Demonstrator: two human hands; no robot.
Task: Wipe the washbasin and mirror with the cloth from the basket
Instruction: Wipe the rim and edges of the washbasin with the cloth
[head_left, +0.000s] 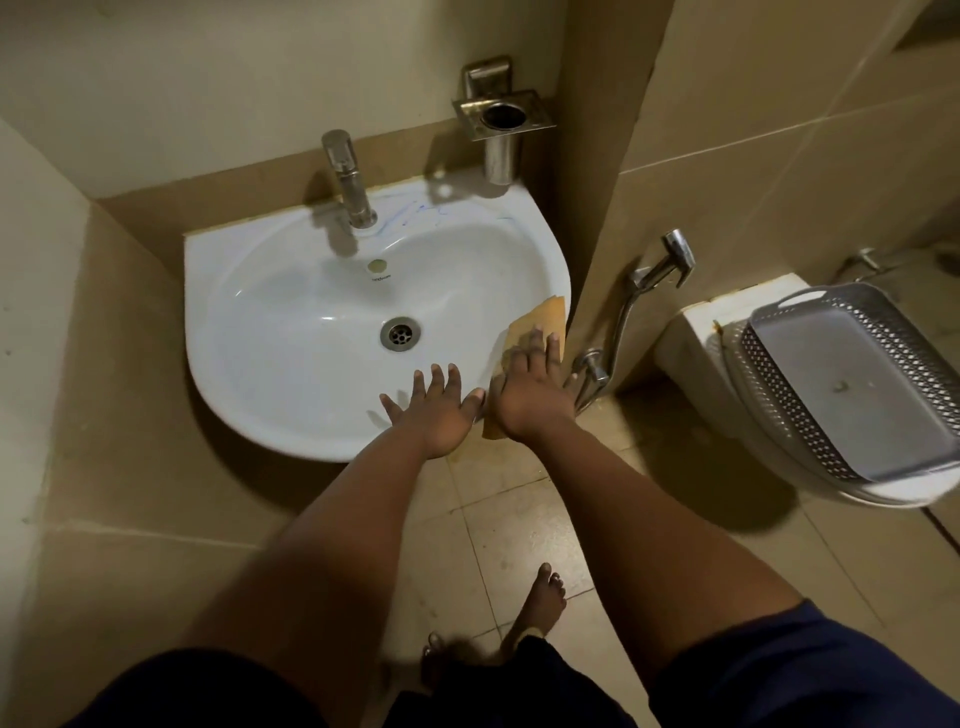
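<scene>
A white washbasin (291, 332) hangs on the tiled wall, with a steel tap (349, 179) at its back and a drain (400, 333) in the bowl. An orange-brown cloth (540, 319) lies over the basin's right rim. My right hand (530, 387) presses flat on the cloth, fingers straight. Beside it, my left hand (439, 405) rests flat on the front rim with fingers spread. A grey basket (852, 387) sits on the toilet at the right and holds nothing visible. No mirror is in view.
A steel holder with a cup (501, 130) is fixed to the wall behind the basin. A tiled partition (675, 156) stands right of the basin, with a hand sprayer (670, 265) and valve on it. My bare feet stand on the tiled floor.
</scene>
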